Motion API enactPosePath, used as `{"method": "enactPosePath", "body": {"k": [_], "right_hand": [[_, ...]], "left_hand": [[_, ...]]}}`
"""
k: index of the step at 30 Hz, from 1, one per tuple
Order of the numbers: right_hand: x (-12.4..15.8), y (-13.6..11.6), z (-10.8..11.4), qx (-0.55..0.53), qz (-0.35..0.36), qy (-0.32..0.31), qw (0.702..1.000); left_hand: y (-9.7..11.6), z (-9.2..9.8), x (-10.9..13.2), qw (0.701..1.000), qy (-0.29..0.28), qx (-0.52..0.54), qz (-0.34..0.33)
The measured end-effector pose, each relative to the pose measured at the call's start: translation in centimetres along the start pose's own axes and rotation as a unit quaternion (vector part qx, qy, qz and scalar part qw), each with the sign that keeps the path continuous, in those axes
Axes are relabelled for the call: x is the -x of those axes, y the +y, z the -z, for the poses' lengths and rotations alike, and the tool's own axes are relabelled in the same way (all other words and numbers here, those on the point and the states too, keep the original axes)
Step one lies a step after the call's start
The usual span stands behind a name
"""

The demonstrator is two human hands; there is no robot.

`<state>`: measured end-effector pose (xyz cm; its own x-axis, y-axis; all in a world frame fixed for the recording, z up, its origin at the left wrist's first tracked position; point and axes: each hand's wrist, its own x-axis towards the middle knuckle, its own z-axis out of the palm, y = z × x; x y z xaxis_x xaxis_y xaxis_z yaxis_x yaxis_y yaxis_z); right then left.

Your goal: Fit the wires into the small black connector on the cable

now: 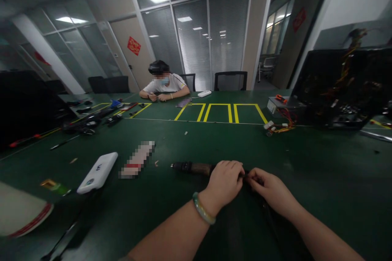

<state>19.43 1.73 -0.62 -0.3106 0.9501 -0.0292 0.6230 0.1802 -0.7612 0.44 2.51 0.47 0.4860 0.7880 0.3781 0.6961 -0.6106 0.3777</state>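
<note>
Paper cup (pixel 21 212), pale with red bands, cut by the left edge. Green-and-gold piece (pixel 55 186), small, blurred, lying just beyond the cup. Dark tools (pixel 88 124), a loose cluster, farther back. White power bank (pixel 98 173), marked with a figure, lying on the green table (pixel 171 220). Pale flat item (pixel 137 160), red-banded, pixelated, near the power bank. Seated person (pixel 167 85), across the table, masked, in dark headgear and white top, forearms resting on the surface. Dark rod-shaped device (pixel 196 168), lying crosswise at centre, metal tip to the left, far end hidden under the fingers. Left hand (pixel 225 181), green bangle (pixel 202 209) at the wrist; its grip is curled around the device from above. Right hand (pixel 271 189), just beside the left; its grip is a pinch of thumb and fingers on a dark cable (pixel 267 209), which trails toward the near edge. Grey box (pixel 288 108), with coloured wires (pixel 283 127) before it. Black computer case (pixel 330 81), large, standing farthest right.
</note>
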Motion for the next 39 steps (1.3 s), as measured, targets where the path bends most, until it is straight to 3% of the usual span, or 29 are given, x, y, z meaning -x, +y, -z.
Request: {"method": "enactPosePath", "body": {"k": [20,33,39], "right_hand": [[-0.17,0.11,-0.13,-0.001,-0.014,-0.013,1.0],[-0.11,-0.12,0.01,-0.004,-0.026,-0.01,1.0],[-0.06,-0.31,0.01,-0.003,-0.02,-0.002,1.0]], "left_hand": [[-0.03,0.5,-0.18,0.999,-0.035,-0.025,-0.014],[0.37,0.72,-0.08,1.0,-0.013,-0.015,0.008],[0.26,0.71,-0.16,0.999,-0.033,-0.025,-0.015]]}}
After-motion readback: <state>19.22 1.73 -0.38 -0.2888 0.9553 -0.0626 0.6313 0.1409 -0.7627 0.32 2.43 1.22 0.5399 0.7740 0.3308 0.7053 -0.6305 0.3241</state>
